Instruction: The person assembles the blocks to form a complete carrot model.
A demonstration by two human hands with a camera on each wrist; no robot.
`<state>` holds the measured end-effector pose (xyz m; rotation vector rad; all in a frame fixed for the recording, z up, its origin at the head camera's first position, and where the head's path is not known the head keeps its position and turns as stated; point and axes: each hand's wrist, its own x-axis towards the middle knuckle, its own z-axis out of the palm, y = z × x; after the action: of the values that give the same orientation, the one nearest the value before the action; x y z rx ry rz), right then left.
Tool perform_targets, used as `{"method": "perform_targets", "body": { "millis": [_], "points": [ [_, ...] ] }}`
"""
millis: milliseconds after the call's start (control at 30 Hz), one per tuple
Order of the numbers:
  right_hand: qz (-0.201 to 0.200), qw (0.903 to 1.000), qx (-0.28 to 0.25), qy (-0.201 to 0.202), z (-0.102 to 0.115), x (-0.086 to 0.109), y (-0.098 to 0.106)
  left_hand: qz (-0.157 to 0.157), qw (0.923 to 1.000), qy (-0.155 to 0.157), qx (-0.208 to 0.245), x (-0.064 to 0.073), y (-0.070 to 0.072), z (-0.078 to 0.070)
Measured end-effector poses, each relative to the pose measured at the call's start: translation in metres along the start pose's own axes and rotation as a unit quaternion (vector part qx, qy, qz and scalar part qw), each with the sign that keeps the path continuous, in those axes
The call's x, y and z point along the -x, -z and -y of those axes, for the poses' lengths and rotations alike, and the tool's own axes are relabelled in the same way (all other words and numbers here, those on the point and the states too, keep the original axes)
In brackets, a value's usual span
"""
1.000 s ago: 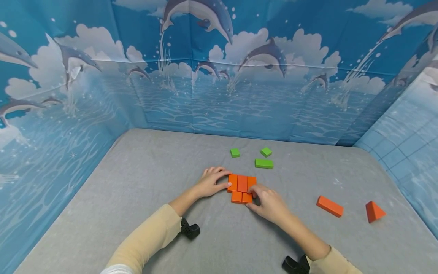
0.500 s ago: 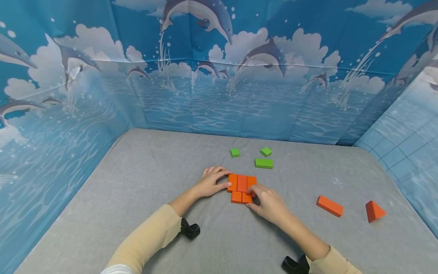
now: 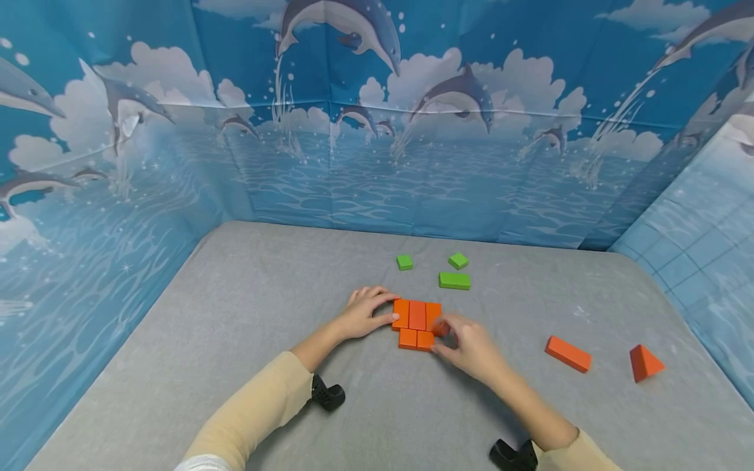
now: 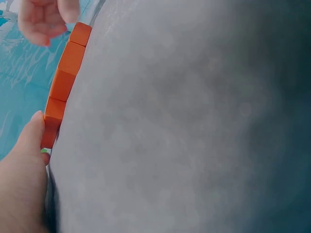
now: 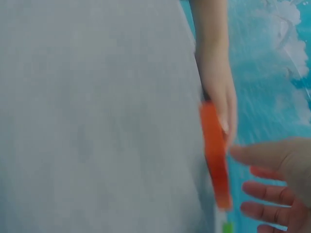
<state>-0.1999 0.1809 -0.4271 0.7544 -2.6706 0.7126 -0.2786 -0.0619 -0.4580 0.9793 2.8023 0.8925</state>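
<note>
Orange blocks (image 3: 417,315) lie edge to edge on the grey cloth, with three in the far row and two smaller ones (image 3: 408,338) in front. My left hand (image 3: 364,314) rests at the left block, its thumb at that block's left edge and its index finger by the far corner. In the left wrist view the thumb (image 4: 33,131) touches the end of the orange row (image 4: 68,63). At the right side, my right hand (image 3: 468,347) is just beside the blocks, holding nothing. From the right wrist view, its fingers (image 5: 267,191) look spread and apart from the orange blocks (image 5: 217,162).
Behind the orange group lie three green blocks, including a long one (image 3: 454,281). An orange bar (image 3: 568,354) and an orange triangular block (image 3: 645,364) sit to the right. Dolphin-print curtains (image 3: 377,176) border the grey cloth surface (image 3: 283,275) at the back and sides.
My right hand has drawn slightly to the right, off the near-right orange block. My left hand and the blocks stay where they were.
</note>
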Motion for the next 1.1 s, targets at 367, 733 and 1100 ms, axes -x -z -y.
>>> {"method": "perform_targets", "body": {
  "millis": [367,733,1100],
  "points": [
    [-0.052,0.9872,-0.011,-0.151,-0.055,0.044,0.066,-0.003,1.0,-0.006,0.004,0.0,0.0,-0.001],
    [-0.015,0.9702,0.047,-0.237,-0.107,0.099,0.1,-0.002,1.0,-0.002,0.004,0.0,0.0,-0.001],
    [-0.012,0.9662,0.016,-0.257,-0.13,0.123,0.1,0.0,1.0,-0.002,0.002,0.0,0.0,0.0]
  ]
}}
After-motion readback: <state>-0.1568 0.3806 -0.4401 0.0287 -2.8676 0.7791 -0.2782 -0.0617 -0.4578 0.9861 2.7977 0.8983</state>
